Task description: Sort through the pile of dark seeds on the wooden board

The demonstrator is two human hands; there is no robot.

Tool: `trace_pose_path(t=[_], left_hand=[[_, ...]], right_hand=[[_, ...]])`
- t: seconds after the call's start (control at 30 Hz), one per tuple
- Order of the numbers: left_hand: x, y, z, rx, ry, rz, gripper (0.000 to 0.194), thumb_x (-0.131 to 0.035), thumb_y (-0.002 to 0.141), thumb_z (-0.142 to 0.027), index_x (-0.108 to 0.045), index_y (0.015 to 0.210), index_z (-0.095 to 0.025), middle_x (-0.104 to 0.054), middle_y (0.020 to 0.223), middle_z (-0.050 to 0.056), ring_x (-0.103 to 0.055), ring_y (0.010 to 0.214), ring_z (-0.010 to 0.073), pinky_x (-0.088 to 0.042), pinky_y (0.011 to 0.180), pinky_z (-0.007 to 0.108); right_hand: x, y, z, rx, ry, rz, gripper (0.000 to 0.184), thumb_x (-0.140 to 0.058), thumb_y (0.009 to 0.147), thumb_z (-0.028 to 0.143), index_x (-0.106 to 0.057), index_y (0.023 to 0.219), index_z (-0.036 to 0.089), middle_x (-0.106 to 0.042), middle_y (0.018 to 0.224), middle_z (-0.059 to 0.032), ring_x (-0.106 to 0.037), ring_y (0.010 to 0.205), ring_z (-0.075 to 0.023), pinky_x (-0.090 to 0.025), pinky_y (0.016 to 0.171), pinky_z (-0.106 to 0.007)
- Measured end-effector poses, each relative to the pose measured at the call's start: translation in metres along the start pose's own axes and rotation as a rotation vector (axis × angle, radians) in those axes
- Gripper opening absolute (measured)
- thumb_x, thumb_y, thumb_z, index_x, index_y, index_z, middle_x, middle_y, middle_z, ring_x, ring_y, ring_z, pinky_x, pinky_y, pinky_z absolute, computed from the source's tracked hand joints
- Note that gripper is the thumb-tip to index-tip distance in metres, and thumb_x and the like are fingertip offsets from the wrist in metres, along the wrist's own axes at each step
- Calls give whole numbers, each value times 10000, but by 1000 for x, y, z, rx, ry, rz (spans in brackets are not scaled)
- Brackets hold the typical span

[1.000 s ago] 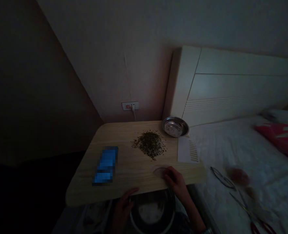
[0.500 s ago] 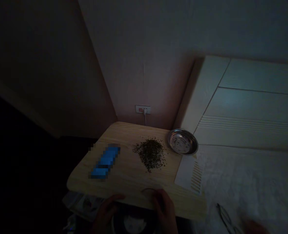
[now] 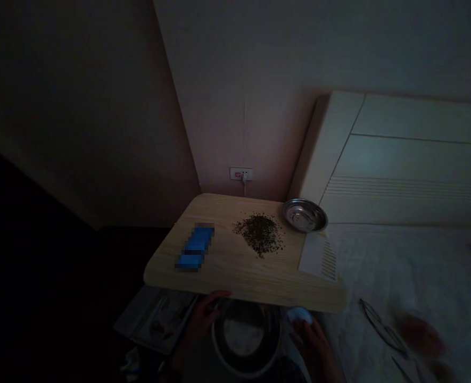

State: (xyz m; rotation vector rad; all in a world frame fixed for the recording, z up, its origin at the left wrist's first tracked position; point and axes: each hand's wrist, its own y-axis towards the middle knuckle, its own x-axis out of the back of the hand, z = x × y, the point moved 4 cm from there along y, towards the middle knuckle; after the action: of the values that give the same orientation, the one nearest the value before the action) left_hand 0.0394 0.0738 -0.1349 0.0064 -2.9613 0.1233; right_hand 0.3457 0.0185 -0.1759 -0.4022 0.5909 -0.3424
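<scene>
Below the table's front edge a round metal bowl [image 3: 216,346] sits close to my body, with a pale patch inside it. My left hand [image 3: 206,311] curves about the bowl's upper left rim, its fingers near the table edge. To the right of the bowl, my right hand [image 3: 310,336] is closed on a small pale-blue rounded object [image 3: 299,315], whose kind is too dark to make out. On the wooden table [image 3: 235,282] lies a loose heap of small dark grains [image 3: 261,233], apart from both hands.
A shallow steel dish [image 3: 305,216] and a white slotted board [image 3: 317,256] are at the table's right. A pixelated blue item [image 3: 195,248] lies left. Glasses [image 3: 382,329] rest on the bed [image 3: 363,266], near another person's blurred hand [image 3: 422,335]. A wall socket [image 3: 241,174] is behind.
My right hand has moved off the table's front edge to the right of the bowl, and the pale-blue object now shows in it. More of the bowl is visible as the view shifts.
</scene>
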Motion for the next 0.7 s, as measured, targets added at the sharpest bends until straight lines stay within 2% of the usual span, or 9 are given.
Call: trace_pose_path(t=[0.07,0.13,0.2,0.27,0.5,0.7], left_hand=[[-1,1,-2,2,-13,10,413,-533,632,-118,-682,1008,-200,-694,1087,44,-605,1017,248,-473,860,325],[-3,2,-4,0,-25,11,427,-529,627,-120,-677,1022,-189,-699,1072,46,-622,972,244,-492,812,316],[-5,4,-5,-11,-37,2,418,-522,628,-124,-684,1010,-177,-699,1068,48,-617,976,242,-480,822,311],[-6,5,-7,-17,-42,-18,405,-515,628,-128,-696,989,-171,-702,1056,49,-612,976,242,-471,825,309],[-4,-2,-5,8,-19,-62,404,-507,636,-142,-693,994,-153,-743,805,30,-648,725,217,-492,650,296],[-7,-14,-8,-20,-25,-70,368,-527,643,-168,-704,965,-178,-709,1038,63,-597,1005,261,-438,879,343]], right_hand=[[-21,5,10,40,10,81,432,-713,629,463,-625,994,250,-654,1032,-50,-602,979,-234,-488,840,-397],[-43,14,20,83,-12,100,420,-705,623,477,-640,962,237,-655,1025,-43,-603,969,-225,-489,846,-381],[-59,23,25,91,-37,93,392,-713,621,447,-654,931,215,-658,1011,-44,-602,958,-221,-495,825,-362],[-66,29,25,101,-28,57,401,-739,598,408,-660,929,196,-666,971,-43,-611,916,-214,-506,787,-338],[-56,27,12,114,-33,-37,366,-756,580,360,-681,884,170,-676,901,-38,-619,816,-200,-521,680,-298],[-40,20,6,79,-23,-82,350,-769,564,338,-693,868,181,-679,914,-42,-624,833,-219,-533,683,-322]])
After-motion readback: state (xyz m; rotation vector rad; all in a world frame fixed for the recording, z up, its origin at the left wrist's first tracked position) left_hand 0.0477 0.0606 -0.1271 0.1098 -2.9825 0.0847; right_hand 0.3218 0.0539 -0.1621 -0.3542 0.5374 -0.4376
